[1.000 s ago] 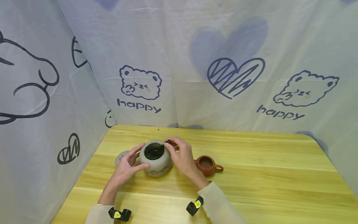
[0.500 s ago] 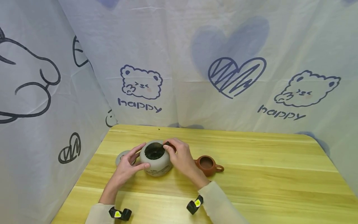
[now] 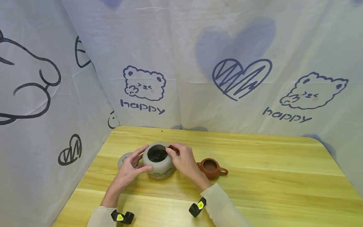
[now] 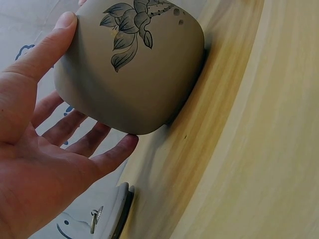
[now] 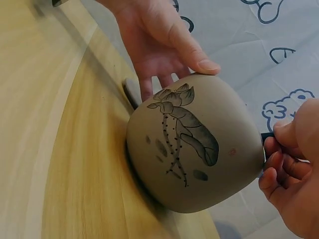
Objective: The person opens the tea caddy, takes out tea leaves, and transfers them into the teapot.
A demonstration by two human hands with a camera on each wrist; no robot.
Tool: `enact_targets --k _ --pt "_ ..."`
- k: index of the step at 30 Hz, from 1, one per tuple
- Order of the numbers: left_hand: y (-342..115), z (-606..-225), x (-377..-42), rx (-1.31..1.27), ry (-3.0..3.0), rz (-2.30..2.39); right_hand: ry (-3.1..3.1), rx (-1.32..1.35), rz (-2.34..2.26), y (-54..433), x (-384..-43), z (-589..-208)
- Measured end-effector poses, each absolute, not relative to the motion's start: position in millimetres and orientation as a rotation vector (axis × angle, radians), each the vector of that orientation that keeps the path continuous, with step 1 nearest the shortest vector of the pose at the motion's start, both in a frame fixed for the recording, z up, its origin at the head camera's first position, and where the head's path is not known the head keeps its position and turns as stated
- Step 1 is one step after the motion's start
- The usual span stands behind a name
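A round grey tea jar (image 3: 159,169) with a painted lotus stands uncovered on the table. Dark contents (image 3: 157,154), like loose tea leaves, show in its mouth. My left hand (image 3: 129,168) holds the jar's left side, thumb at the front and fingers spread toward the back. At the right of the rim, my right hand (image 3: 182,157) pinches the dark handle (image 5: 267,135) of a tea scoop. The scoop's head is in the jar and hard to make out against the dark contents. Partly behind my left hand lies the grey lid (image 4: 115,211), with a metal ring.
A small reddish-brown clay teapot (image 3: 211,172), its top uncovered, stands right of the jar, handle pointing right. My right forearm passes close to its spout. The wooden table (image 3: 272,183) reaches back to a printed cloth (image 3: 193,104), with more cloth at the left.
My right hand has shifted slightly at the rim, and less of the scoop's handle shows across the jar's mouth. My left hand keeps its hold; jar and teapot stay in place.
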State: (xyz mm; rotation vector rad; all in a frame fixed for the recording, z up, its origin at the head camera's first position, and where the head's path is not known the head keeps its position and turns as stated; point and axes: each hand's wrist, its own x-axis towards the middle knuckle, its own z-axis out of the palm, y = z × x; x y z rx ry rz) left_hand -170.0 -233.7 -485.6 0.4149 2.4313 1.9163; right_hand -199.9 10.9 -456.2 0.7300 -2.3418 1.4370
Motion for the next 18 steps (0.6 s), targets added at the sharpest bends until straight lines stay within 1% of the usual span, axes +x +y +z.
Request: enact_targets --k 9,18 --pt "-234.4 -488.2 -169.0 0.424 2.42 1.934 -2.393 0.552 1.556 9.0 -200.8 -454.5" --pt "-234.2 -488.6 -170.1 0.42 2.429 1.925 -2.317 0.398 1.876 11.0 -198.8 -452.9"
